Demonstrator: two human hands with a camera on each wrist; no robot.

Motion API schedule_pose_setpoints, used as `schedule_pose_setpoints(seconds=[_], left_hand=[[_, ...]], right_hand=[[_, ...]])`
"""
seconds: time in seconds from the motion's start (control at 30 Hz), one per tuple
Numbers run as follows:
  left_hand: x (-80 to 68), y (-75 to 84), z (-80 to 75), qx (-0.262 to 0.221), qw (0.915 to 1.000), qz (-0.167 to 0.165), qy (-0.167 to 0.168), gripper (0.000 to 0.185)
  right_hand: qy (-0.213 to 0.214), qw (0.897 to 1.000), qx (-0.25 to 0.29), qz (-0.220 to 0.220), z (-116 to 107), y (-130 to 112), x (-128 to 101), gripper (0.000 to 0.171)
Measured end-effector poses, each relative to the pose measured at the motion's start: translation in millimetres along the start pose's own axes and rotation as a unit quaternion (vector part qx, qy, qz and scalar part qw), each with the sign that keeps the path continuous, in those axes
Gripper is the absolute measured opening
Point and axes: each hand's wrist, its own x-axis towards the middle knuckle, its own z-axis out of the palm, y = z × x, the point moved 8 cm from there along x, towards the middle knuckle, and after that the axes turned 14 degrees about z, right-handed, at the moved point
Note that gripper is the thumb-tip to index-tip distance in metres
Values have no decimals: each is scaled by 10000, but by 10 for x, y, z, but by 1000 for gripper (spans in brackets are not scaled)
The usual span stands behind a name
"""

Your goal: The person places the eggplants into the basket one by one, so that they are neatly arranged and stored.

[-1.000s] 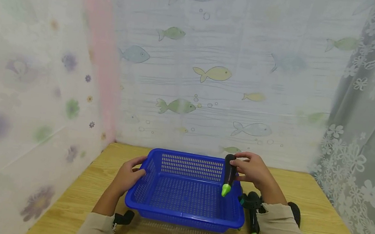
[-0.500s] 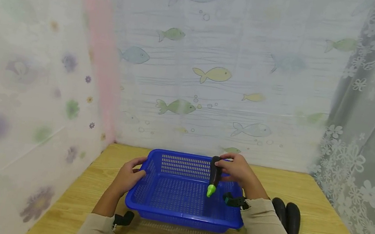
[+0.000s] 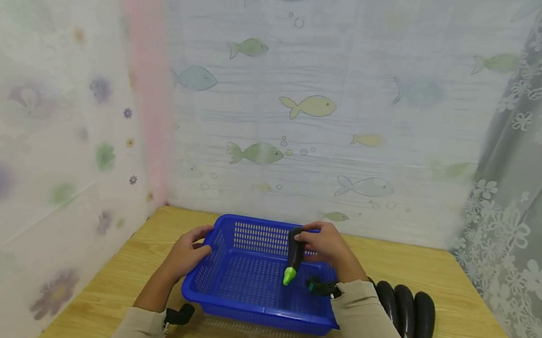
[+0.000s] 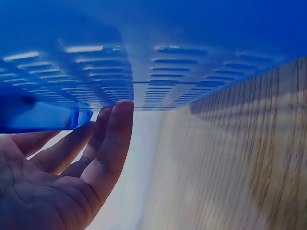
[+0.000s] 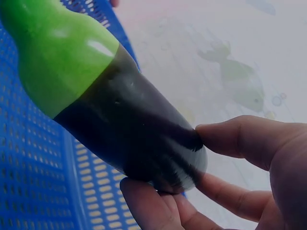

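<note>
The right hand [image 3: 326, 247] pinches the dark rounded end of an eggplant [image 3: 294, 256] between thumb and fingers, holding it over the inside of the blue basket [image 3: 252, 309] with its green stem end pointing down, near the basket's right side. The left hand [image 3: 186, 255] rests against the basket's left wall, its fingers [image 4: 112, 139] straight and lying along the plastic under the rim. The basket sits on the wooden tabletop [image 3: 460, 331]. Three more eggplants [image 3: 405, 318] lie side by side on the tabletop just right of the basket, green ends toward the person.
</note>
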Motion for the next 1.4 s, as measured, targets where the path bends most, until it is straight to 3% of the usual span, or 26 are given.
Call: schedule_pose_setpoints(seconds=[0.47, 0.67, 1.0, 1.4], left_hand=[[40, -27, 6, -37, 9998, 100, -193, 61], [40, -30, 6, -29, 9993, -101, -360, 64], [-12, -59, 4, -214, 9989, -350, -215, 62], [-33, -46, -6, -156, 9995, -220, -149, 62]], right_hand=[[15, 9995, -135, 284, 258, 119, 202, 53], [40, 9989, -299, 346, 328, 168, 269, 51], [-183, 9985, -359, 369, 531, 190, 319, 54], [-591, 9974, -271, 314, 889, 156, 343, 48]])
